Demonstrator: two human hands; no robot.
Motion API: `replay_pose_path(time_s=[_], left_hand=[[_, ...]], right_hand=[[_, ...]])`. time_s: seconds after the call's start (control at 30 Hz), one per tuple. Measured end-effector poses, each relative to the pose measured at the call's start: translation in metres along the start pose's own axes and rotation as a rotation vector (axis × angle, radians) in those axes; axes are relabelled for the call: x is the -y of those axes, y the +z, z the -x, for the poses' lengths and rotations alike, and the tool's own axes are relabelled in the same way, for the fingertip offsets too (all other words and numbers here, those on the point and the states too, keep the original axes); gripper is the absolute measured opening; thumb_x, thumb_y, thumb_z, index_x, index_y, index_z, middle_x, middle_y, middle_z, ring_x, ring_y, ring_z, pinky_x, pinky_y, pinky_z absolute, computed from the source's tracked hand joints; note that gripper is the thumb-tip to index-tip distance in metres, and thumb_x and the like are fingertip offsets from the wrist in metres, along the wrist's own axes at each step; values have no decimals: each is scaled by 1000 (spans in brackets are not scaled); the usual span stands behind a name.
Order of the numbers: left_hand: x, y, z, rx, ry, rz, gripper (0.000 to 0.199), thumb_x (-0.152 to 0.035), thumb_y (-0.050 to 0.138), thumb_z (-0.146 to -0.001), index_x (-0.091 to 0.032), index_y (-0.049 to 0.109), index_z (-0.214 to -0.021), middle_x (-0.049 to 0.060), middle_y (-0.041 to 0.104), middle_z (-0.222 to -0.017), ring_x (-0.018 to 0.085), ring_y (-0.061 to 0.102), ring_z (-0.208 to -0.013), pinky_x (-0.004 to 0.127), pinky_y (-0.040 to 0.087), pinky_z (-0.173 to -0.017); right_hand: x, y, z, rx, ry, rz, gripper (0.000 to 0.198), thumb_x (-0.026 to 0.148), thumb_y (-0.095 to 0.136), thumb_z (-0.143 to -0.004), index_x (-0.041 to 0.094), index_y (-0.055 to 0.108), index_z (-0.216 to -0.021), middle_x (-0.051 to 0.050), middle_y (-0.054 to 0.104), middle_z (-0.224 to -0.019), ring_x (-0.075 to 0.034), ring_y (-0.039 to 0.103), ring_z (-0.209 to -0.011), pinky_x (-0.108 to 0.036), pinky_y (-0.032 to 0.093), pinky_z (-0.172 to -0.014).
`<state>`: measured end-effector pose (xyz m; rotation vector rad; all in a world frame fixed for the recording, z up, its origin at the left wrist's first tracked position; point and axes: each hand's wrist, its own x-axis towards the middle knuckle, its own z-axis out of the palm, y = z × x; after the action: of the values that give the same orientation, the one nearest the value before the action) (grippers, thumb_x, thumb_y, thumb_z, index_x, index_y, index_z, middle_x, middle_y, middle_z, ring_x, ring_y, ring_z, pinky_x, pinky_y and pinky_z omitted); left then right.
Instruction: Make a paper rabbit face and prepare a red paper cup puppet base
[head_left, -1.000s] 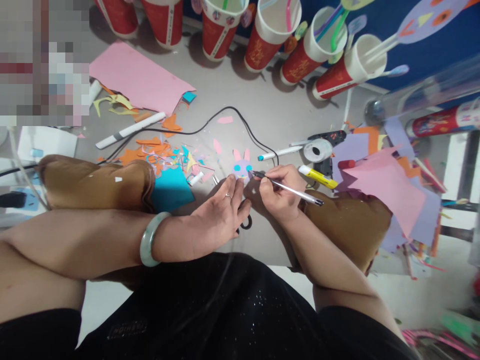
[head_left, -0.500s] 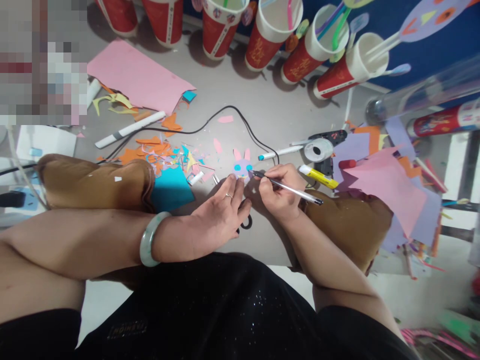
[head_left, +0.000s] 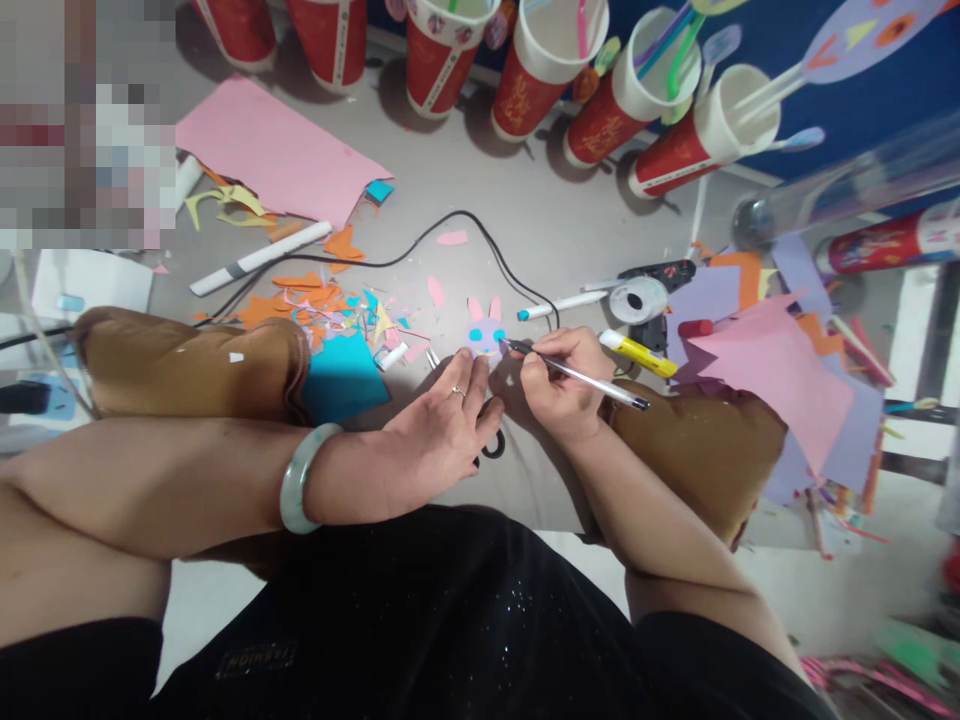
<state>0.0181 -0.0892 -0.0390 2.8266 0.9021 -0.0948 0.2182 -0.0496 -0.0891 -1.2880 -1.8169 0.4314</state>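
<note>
A small purple paper rabbit face [head_left: 487, 328] with pink ears and blue eye pieces lies on the grey table. My left hand [head_left: 442, 420] rests flat with fingers stretched out, its fingertips on the lower edge of the rabbit. Pinched in my right hand [head_left: 566, 380] is a pen [head_left: 592, 380] with a clear barrel and black end. The pen's tip meets the rabbit's right blue eye. Scissors [head_left: 493, 443] lie mostly hidden under my left hand; a black handle loop and the blade tips show.
Red paper cups [head_left: 517, 95] with straws and paper figures line the back. Orange and blue scraps [head_left: 322, 300] lie left, near a pink sheet [head_left: 277, 150]. A black cable [head_left: 420, 240] crosses the table. A tape roll [head_left: 636, 300] and yellow glue tube [head_left: 637, 354] sit right, beside coloured paper.
Almost nothing differs. My right hand and the pen have shifted very slightly to the right, with the pen tip still at the rabbit's eye; my left hand stays in place.
</note>
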Motion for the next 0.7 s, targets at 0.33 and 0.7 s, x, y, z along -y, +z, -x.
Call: replay_pose_path(time_s=[0.33, 0.7], left_hand=[[-2, 0, 2, -16, 3, -75, 89, -66, 70, -85, -3, 52, -144, 36, 46, -151, 47, 45, -145, 60, 29, -123], [-2, 0, 2, -10, 0, -107, 90, -68, 68, -85, -2, 52, -144, 36, 48, -150, 48, 48, -142, 59, 31, -122]], right_hand=[[3, -1, -1, 23, -1, 17, 10, 23, 61, -86, 25, 52, -86, 1, 65, -72, -15, 64, -54, -30, 55, -50], [0, 0, 0, 7, 8, 14, 10, 24, 61, -84, 25, 51, -86, 2, 63, -70, -15, 64, -53, -29, 55, -51]])
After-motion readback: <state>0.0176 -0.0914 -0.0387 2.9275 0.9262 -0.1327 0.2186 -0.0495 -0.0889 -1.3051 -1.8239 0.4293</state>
